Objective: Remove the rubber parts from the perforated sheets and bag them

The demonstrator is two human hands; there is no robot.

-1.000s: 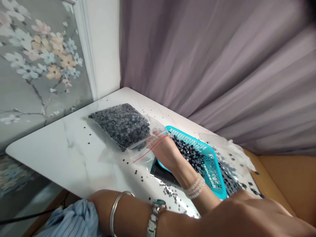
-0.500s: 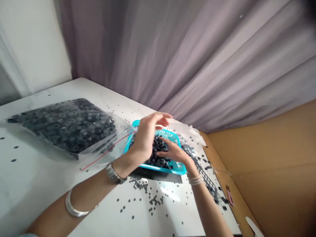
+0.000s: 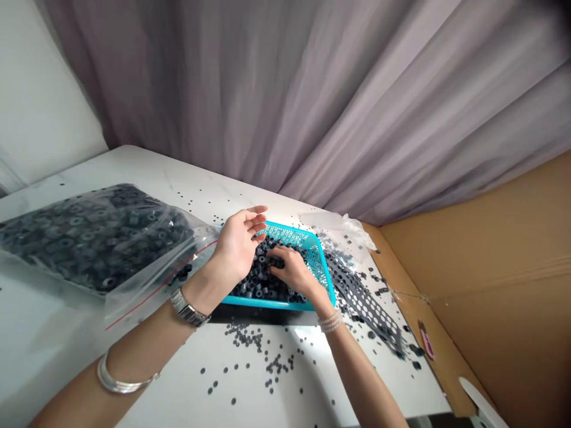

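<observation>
Right hand down inside the turquoise, rectangular plastic mesh basket, fingers bent into the small black, hollow-centred pieces that lie heaped there! A dark gap shows between thumb and fingers; whether a piece is pinched, one cannot tell. Above the basket's left part hangs the left hand, fingers loosely curled and a little apart, nothing visible in its grasp.

The judgement from here: light fingertips should serve best, parting the heap rather than scooping, since loose pieces would likely roll over the basket's low rim. That left hand could well steady the rim, and a wrist kept high would spare it a nudge.

Left of the basket, watch the clear plastic zip bag with a red strip, full of similar pieces; its mouth sits close, so a careless left forearm might drag it. In front of the basket, small dark discs lie strewn.
</observation>
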